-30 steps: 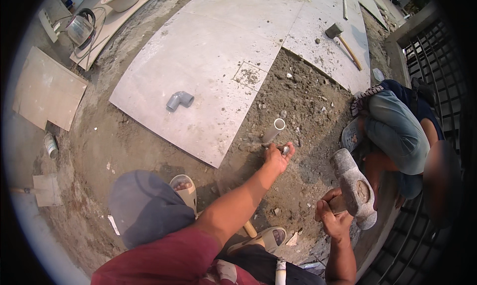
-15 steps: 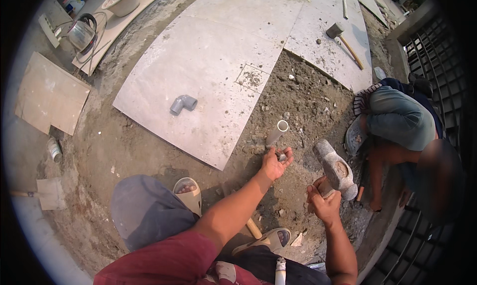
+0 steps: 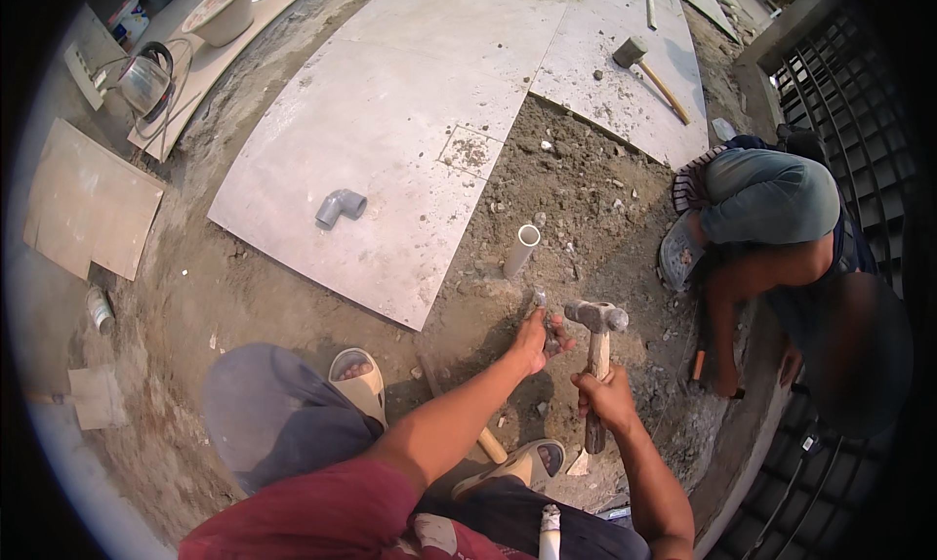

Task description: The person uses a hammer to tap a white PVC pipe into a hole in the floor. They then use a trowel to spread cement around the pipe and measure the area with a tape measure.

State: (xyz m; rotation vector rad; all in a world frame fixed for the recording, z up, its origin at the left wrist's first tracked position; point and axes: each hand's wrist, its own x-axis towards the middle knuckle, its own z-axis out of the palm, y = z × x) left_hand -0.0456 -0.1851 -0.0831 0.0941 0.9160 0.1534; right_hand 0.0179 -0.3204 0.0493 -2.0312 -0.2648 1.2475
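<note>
hammer (image 3: 598,351): probably head-heavy, stiff, sturdy; best gripped low on its handle
hammer look: dull grey metal head (image 3: 591,314), one end rounded; worn wooden handle
hammer place: near and right of the pale pipe (image 3: 521,254)
right hand (image 3: 607,399): clamped round the handle
left hand (image 3: 533,345): by a small grey piece (image 3: 540,298); cannot tell if clamped

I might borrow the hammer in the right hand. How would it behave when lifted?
The hammer will probably feel head-heavy: its chunky, metal-looking head tops a slimmer handle. That handle looks wooden, so it should stay stiff.
</note>
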